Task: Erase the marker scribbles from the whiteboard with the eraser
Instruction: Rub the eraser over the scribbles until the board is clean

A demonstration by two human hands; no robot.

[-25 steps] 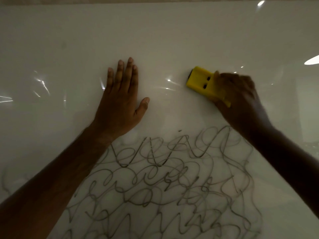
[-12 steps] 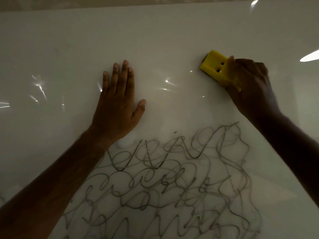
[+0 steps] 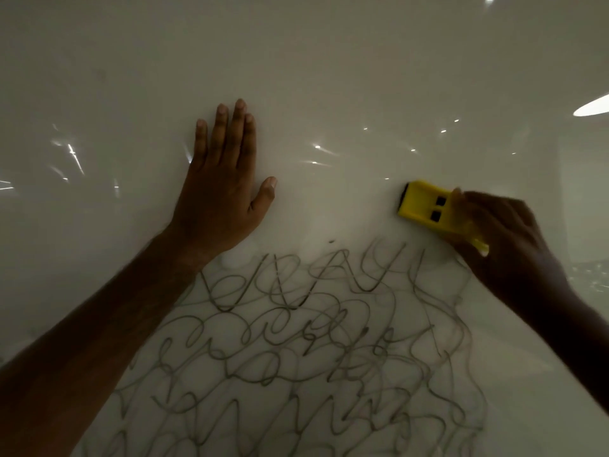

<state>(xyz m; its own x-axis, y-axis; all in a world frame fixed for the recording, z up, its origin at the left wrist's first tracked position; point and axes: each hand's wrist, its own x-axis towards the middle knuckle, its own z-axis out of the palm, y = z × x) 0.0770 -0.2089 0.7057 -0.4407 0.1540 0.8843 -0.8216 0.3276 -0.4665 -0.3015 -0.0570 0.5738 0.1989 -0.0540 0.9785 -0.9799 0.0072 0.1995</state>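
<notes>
1. Only the head view is given, looking down at a glossy whiteboard [image 3: 329, 61] that fills nearly the whole frame; no edge of it can be told for sure.
2. Flat on the board lies the left hand [image 3: 220, 192], fingers straight and close together, thumb spread, bracing just above the upper left of the scribbles [image 3: 296, 357].
3. Curled round the rear of the yellow eraser [image 3: 425, 206] is the right hand [image 3: 507, 245], gripping it; its free end points up and left, and a dark pad shows at that end.
4. The eraser sits just above the top right corner of the scribbles, on bare board, apart from the left hand.
5. Judging by this, wiping is in hand but far from done: the tangle of lines covers the whole lower middle of the board, with only the band above it clean.
6. Next, the eraser likely needs to come down onto the top row of loops, pad pressed flat, and sweep leftward.
7. Room is generous to the right and above; leftward, the braced hand and its forearm [image 3: 99, 341] cross the left side of the scribbles, so they would have to lift or shift for those lines to be reached.
</notes>
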